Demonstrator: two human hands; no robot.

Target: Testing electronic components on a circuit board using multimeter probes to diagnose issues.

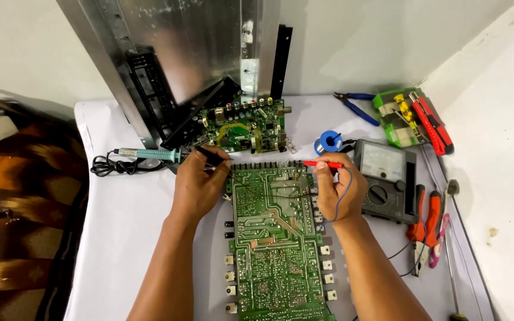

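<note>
The left hand grips a black probe, its tip hidden; the right hand pinches a red probe. Both meet the board's 12 o'clock edge on the counter; the board's near end is cut off.

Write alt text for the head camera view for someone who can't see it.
Two hands press meter probes on a long green circuit board: the left hand holds a black probe, the right hand a red probe. A multimeter sits to the right, a soldering iron to the left, and a smaller board behind.
</note>
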